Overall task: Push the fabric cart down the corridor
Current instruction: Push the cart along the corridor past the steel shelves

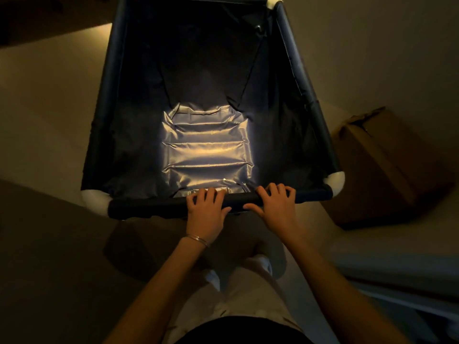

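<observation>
Single head-worn view, wide-angle, looking steeply down and forward over the fabric cart (211, 108). Cart fills centre frame, close below the lens; its near rail (154, 207) crosses the lower middle. Floor shows either side of the cart.

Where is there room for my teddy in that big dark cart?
The dark fabric cart looks empty: its shiny wrinkled floor, bordered by four dark cloth walls, is bare. The near padded bar is crowded: the left hand and right hand rest there. A brown cardboard box fills the floor to the right.
</observation>
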### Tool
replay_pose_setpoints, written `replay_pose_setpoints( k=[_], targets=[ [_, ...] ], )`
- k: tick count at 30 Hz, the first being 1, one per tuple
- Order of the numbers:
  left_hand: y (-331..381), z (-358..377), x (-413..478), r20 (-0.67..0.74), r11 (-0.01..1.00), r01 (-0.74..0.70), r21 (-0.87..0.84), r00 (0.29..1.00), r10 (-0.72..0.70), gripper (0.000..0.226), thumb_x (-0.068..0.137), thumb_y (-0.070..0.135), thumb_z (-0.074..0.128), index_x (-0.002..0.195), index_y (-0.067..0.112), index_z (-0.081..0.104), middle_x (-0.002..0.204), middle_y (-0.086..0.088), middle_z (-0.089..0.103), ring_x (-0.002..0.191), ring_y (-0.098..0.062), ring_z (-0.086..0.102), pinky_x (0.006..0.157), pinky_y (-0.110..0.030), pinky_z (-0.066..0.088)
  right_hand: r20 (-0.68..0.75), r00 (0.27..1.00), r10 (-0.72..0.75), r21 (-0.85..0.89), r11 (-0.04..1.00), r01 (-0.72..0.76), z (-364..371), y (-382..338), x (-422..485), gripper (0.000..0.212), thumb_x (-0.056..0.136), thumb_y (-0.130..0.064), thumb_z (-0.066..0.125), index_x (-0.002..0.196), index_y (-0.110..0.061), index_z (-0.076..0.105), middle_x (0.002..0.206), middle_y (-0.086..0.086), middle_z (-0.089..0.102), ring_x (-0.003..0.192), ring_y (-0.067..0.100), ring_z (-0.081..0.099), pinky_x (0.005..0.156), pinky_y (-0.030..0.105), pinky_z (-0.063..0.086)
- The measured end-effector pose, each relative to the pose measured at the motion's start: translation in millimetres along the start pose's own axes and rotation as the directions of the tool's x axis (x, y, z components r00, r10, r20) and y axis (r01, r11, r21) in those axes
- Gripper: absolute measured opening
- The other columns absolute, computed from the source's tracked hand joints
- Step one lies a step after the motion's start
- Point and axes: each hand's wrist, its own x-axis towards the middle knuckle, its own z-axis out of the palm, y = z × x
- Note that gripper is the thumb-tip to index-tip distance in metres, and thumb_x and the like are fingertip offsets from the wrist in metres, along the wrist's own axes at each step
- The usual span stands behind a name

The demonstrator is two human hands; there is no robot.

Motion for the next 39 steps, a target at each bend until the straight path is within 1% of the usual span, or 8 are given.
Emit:
replay_pose_setpoints(
  k=[3, 7, 11, 21, 25, 30, 34, 39],
  targets=[
    [-14, -4, -2, 0.033, 0.999, -0.047, -0.027, 0.998, 0.048, 0.038, 0.078, 0.046, 0.063, 0.106, 0.021, 0.061, 0.098, -0.005, 0.066, 0.091, -0.028, 0.060, 0.079, -0.044, 0.044, -0.028, 0.999, 0.043, 0.014, 0.999, -0.042, 1, -12, -10, 0.062, 0.078, -0.068, 0.031, 0.098, -0.019, 0.063, 0.087, 0.010, 0.065, 0.080, 0.031, 0.058, 0.076, 0.038, 0.025],
    [-33, -7, 2, 0.039, 0.992, -0.089, -0.094, 0.995, 0.093, 0.046, 0.082, 0.054, 0.035, 0.104, 0.023, 0.060, 0.097, -0.004, 0.066, 0.091, -0.027, 0.060, 0.082, -0.039, 0.028, -0.061, 0.995, 0.078, 0.113, 0.991, -0.070, 5, -23, -19, 0.056, 0.078, -0.066, 0.036, 0.099, -0.021, 0.062, 0.084, 0.006, 0.065, 0.078, 0.027, 0.059, 0.076, 0.034, 0.025],
    [-53, -5, 17, 0.048, 0.983, -0.139, -0.117, 0.988, 0.145, 0.049, 0.081, 0.059, 0.035, 0.103, 0.024, 0.061, 0.095, -0.003, 0.065, 0.090, -0.027, 0.059, 0.082, -0.036, 0.027, -0.116, 0.986, 0.117, 0.253, 0.964, -0.085, 8, -30, -18, 0.052, 0.080, -0.060, 0.039, 0.102, -0.019, 0.062, 0.087, 0.004, 0.066, 0.081, 0.024, 0.060, 0.078, 0.030, 0.024],
    [-61, 2, 103, 0.050, 0.976, -0.100, -0.191, 0.993, 0.111, 0.057, 0.072, 0.068, 0.038, 0.091, 0.021, 0.064, 0.085, -0.007, 0.062, 0.085, -0.029, 0.058, 0.080, -0.035, 0.024, -0.056, 0.984, 0.167, 0.262, 0.954, -0.147, 1, -24, 48, 0.054, 0.082, -0.053, 0.030, 0.110, -0.016, 0.058, 0.095, 0.010, 0.060, 0.092, 0.030, 0.054, 0.079, 0.035, 0.020],
    [-53, 7, 143, 0.039, 0.978, -0.084, -0.192, 0.995, 0.094, 0.062, 0.071, 0.069, 0.036, 0.094, 0.020, 0.065, 0.087, -0.008, 0.062, 0.087, -0.030, 0.058, 0.081, -0.034, 0.024, -0.051, 0.985, 0.166, 0.247, 0.958, -0.148, -2, -2, 87, 0.054, 0.082, -0.054, 0.031, 0.110, -0.017, 0.058, 0.094, 0.010, 0.061, 0.091, 0.030, 0.054, 0.078, 0.035, 0.019],
    [-39, 17, 189, 0.054, 0.977, -0.043, -0.209, 0.997, 0.056, 0.063, 0.072, 0.071, 0.032, 0.097, 0.022, 0.063, 0.089, -0.005, 0.060, 0.090, -0.027, 0.054, 0.081, -0.034, 0.023, -0.016, 0.995, 0.095, 0.215, 0.973, -0.090, -6, 35, 136, 0.060, 0.081, -0.057, 0.027, 0.113, -0.017, 0.057, 0.097, 0.011, 0.059, 0.095, 0.031, 0.052, 0.079, 0.036, 0.018],
    [-29, 24, 226, 0.067, 0.975, -0.001, -0.222, 0.998, 0.017, 0.063, 0.074, 0.072, 0.031, 0.099, 0.024, 0.062, 0.092, -0.004, 0.058, 0.092, -0.026, 0.052, 0.082, -0.035, 0.023, -0.004, 0.999, 0.038, 0.208, 0.977, -0.037, -8, 65, 179, 0.045, 0.087, -0.049, 0.050, 0.117, -0.015, 0.056, 0.102, 0.013, 0.058, 0.100, 0.033, 0.050, 0.079, 0.037, 0.018],
    [-18, 28, 273, 0.089, 0.966, 0.072, -0.249, 0.995, -0.051, 0.066, 0.074, 0.072, 0.028, 0.101, 0.022, 0.062, 0.093, -0.005, 0.057, 0.091, -0.026, 0.051, 0.084, -0.040, 0.031, 0.044, 0.998, -0.036, 0.219, 0.975, 0.025, -16, 95, 234, 0.044, 0.089, -0.047, 0.049, 0.121, -0.017, 0.052, 0.105, 0.012, 0.056, 0.102, 0.030, 0.046, 0.078, 0.036, 0.017]
  ],
)
